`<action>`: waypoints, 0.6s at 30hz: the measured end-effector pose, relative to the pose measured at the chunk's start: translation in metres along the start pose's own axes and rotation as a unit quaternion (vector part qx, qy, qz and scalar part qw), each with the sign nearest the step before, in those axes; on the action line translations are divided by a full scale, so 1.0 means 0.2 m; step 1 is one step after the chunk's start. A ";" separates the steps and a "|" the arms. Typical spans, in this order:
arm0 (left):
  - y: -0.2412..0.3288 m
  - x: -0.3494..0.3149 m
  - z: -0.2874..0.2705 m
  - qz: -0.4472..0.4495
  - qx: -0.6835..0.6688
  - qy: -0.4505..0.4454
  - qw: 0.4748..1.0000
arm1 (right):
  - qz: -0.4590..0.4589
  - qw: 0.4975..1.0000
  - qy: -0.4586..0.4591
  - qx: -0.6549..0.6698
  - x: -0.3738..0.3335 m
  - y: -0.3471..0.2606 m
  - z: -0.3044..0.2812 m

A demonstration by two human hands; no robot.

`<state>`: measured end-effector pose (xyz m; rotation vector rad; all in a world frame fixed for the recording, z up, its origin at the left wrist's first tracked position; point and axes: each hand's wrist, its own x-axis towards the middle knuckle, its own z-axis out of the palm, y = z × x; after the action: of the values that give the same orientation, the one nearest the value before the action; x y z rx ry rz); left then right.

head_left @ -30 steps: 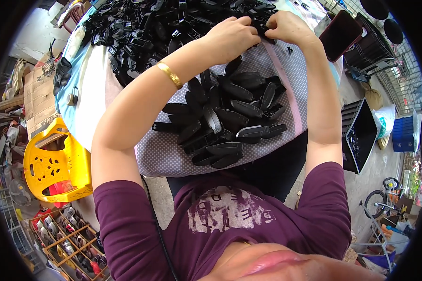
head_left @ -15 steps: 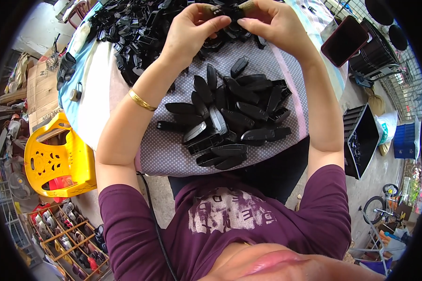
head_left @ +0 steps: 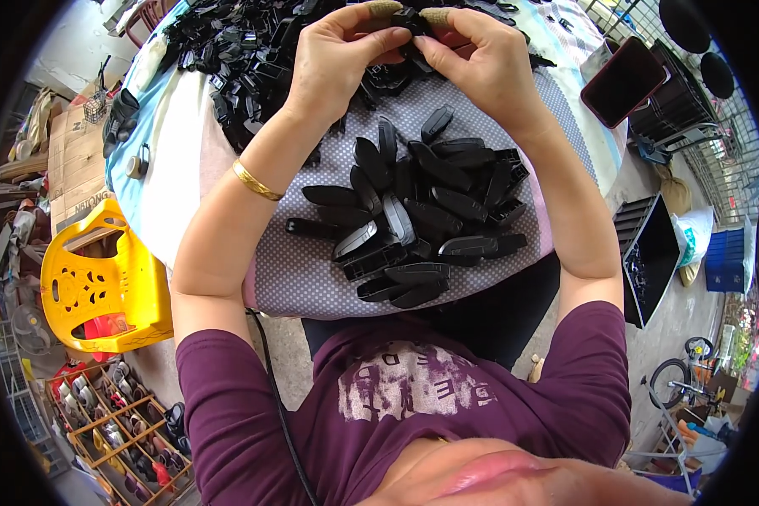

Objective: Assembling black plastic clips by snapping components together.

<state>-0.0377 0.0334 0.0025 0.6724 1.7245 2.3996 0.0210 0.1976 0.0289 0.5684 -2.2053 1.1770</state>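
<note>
At the far side of the table my left hand (head_left: 342,63) and my right hand (head_left: 479,63) meet, both pinching one small black plastic part (head_left: 411,27) between thumbs and fingers. Tan coverings sit on some of the fingertips. Its exact kind cannot be made out, as my fingers hide much of it. Behind and left of my hands lies a large heap of small black plastic parts (head_left: 244,72). Nearer to me, between my forearms, rests a loose pile of long, rounded black plastic pieces (head_left: 434,215).
A dotted cloth (head_left: 312,287) covers the table. On the left stand a yellow plastic chair (head_left: 143,282) and a wooden shoe rack (head_left: 114,422). To the right are a phone (head_left: 623,83) held above the table's edge, a black crate (head_left: 649,261) and a blue crate (head_left: 728,257).
My hands have come closer together around the black part, and the right hand has shifted slightly left and down. The near pile keeps its arrangement; the whole view has shifted slightly.
</note>
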 end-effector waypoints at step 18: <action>0.03 -0.03 0.02 0.001 -0.017 -0.016 1.000 | -0.084 0.992 0.036 -0.082 -0.01 -0.02 0.04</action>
<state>-0.0297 0.0334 0.0080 0.7049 1.6667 2.4007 0.0223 0.1885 0.0256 0.6199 -2.1237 0.9056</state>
